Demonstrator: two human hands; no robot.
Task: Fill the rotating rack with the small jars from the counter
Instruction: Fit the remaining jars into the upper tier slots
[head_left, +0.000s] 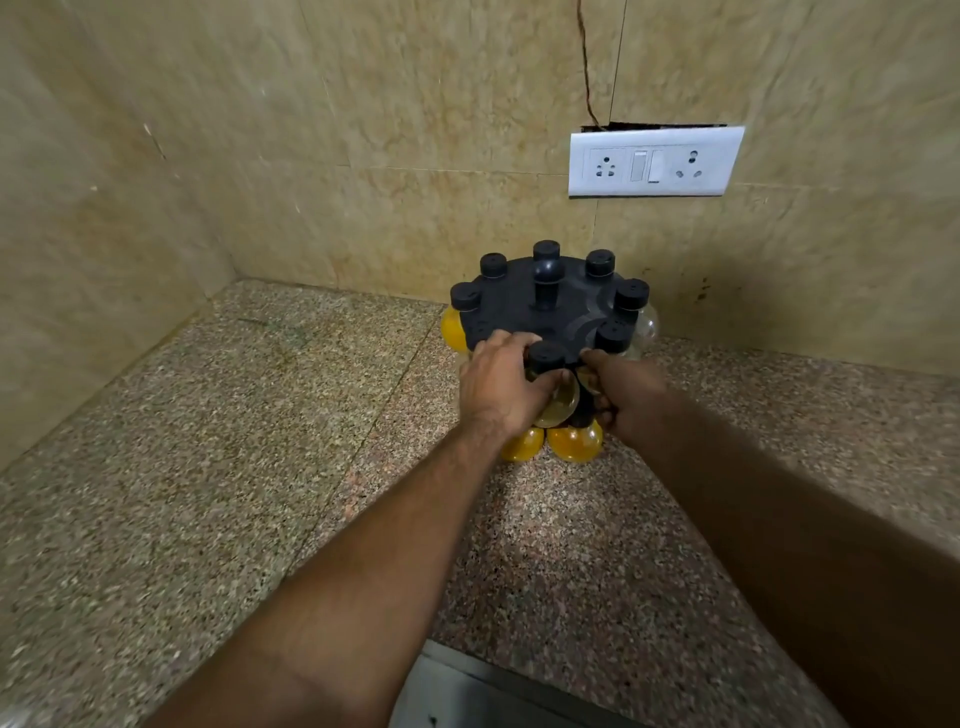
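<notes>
The black rotating rack (524, 304) stands on the granite counter against the back wall, with a central knob on top. Several black-capped small jars hang around its rim; some show yellow contents (453, 330). My left hand (501, 387) grips a clear jar with a black cap (545, 358) at the rack's front edge. My right hand (623, 395) holds the rack's front right side, its fingers partly hidden behind jars. Two yellow-filled jars (574, 441) show below both hands on a lower tier.
A white switch and socket plate (655, 162) sits on the tiled wall above and right of the rack. Tiled walls meet in a corner at the left. The speckled granite counter (234, 441) stretches left and forward; its front edge (467, 670) is below my arms.
</notes>
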